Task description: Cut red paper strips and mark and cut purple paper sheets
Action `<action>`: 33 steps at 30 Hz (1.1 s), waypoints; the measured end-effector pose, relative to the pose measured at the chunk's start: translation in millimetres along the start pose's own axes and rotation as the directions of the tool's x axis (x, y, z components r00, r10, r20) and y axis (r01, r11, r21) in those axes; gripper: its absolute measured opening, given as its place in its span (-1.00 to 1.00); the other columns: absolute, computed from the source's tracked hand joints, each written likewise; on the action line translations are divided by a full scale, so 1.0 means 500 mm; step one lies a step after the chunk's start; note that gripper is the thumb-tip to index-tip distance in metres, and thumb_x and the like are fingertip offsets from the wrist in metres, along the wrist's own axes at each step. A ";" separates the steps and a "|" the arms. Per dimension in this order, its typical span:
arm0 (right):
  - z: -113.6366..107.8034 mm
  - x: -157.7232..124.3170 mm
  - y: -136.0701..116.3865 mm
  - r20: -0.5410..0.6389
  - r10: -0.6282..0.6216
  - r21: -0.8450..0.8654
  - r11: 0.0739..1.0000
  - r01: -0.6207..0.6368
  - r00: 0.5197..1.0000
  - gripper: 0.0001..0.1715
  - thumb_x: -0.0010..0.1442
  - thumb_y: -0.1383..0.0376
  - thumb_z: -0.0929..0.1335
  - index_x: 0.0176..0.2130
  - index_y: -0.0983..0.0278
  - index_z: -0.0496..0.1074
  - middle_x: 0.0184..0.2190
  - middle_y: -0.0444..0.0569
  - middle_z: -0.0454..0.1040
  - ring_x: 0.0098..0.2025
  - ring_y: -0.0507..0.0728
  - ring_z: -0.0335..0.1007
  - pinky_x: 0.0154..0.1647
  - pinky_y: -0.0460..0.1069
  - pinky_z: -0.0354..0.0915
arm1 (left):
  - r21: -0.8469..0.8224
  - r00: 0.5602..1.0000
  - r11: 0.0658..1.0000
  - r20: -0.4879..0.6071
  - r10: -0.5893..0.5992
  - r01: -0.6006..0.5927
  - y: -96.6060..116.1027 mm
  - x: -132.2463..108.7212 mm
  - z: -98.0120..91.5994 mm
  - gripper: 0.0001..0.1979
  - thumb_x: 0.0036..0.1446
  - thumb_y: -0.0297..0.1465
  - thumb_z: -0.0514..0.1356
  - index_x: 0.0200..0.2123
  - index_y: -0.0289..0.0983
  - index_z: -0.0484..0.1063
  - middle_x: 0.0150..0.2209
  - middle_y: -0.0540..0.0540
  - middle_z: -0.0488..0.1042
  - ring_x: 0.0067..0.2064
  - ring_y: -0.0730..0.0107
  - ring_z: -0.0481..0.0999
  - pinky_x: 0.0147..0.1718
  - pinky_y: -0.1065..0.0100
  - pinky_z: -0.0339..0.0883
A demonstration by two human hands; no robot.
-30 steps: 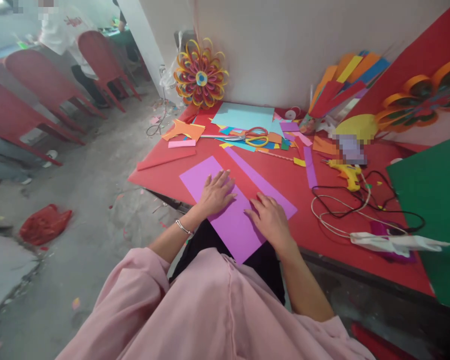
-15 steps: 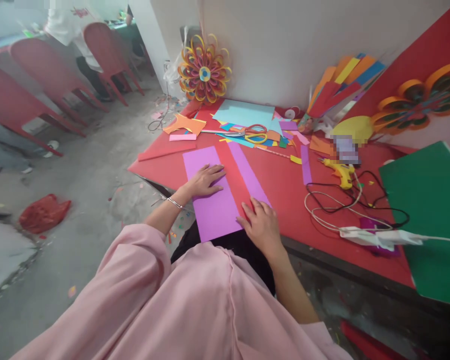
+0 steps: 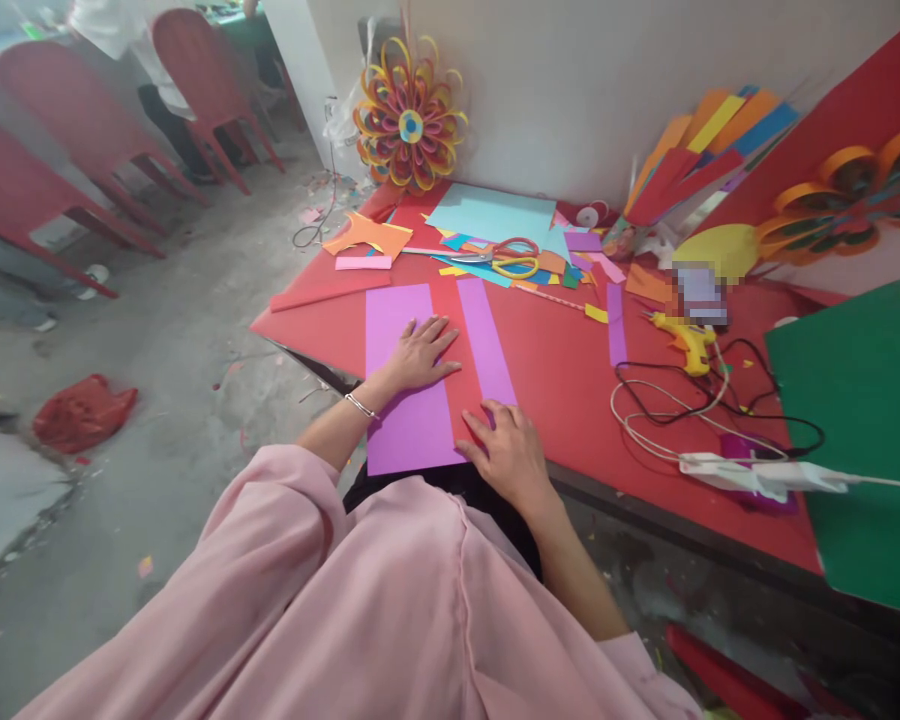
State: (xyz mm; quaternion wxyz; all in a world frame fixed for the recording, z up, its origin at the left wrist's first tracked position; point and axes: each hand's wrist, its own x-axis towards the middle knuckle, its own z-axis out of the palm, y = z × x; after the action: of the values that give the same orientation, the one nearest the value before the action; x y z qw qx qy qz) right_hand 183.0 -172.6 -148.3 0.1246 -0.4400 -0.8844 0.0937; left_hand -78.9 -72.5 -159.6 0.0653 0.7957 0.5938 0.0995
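A wide purple paper sheet [image 3: 401, 400] lies on the red table [image 3: 570, 370], its near end hanging over the front edge. My left hand [image 3: 420, 355] rests flat on it, fingers spread. A narrower purple strip [image 3: 484, 335] lies just to the right, apart from the sheet. My right hand [image 3: 504, 450] lies palm down at the near end of that strip, fingers stretched, by the table's front edge.
Scissors [image 3: 511, 257] lie on paper scraps and a light blue sheet [image 3: 495, 212] at the back. A yellow glue gun [image 3: 690, 342], tangled cords [image 3: 690, 410] and a power strip [image 3: 757, 475] sit to the right, beside a green board [image 3: 862, 430]. Red chairs [image 3: 60, 150] stand at left.
The purple sheet and strip have turned and slid left, so they now run straight away from me. Both hands moved with them, the right drawing back toward the front edge.
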 end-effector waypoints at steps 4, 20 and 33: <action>0.002 0.016 0.039 -0.032 -0.008 0.029 1.000 0.009 0.999 -0.37 0.52 -0.05 0.26 0.33 0.20 0.52 0.35 0.20 0.45 0.31 0.39 0.32 0.30 0.27 0.32 | -0.047 1.000 0.999 -0.012 0.021 -0.022 -0.014 -0.007 -0.004 -0.27 0.37 0.04 0.22 0.45 -0.21 0.35 0.53 -0.34 0.21 0.56 -0.18 0.14 0.52 -0.26 -0.09; 0.029 -0.012 0.028 -0.055 -0.274 0.119 0.953 0.279 0.960 -0.46 0.33 -0.07 0.49 0.16 0.14 0.64 0.37 0.09 0.48 0.42 0.39 0.33 0.45 0.38 0.19 | -0.128 0.997 0.990 -0.063 0.044 -0.051 -0.055 -0.004 -0.003 -0.30 0.40 0.04 0.18 0.40 -0.28 0.41 0.48 -0.33 0.30 0.52 -0.06 0.25 0.53 -0.11 -0.04; 0.020 -0.014 0.046 -0.036 -0.308 0.180 0.934 0.309 0.951 -0.66 0.37 0.17 0.48 0.10 0.14 0.68 0.34 0.04 0.52 0.37 0.34 0.39 0.42 0.32 0.27 | -0.142 0.986 0.985 0.121 0.112 -0.095 -0.036 -0.073 -0.065 -0.24 0.32 0.03 0.28 0.45 -0.21 0.36 0.55 -0.33 0.16 0.59 -0.12 0.08 0.53 -0.25 -0.17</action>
State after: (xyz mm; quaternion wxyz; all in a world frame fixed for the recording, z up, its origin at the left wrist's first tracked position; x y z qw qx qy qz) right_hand 201.4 -165.2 -165.1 0.1807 -0.2826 -0.9296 0.1528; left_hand -113.4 -102.9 -135.2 0.1520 0.8241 0.5379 0.0917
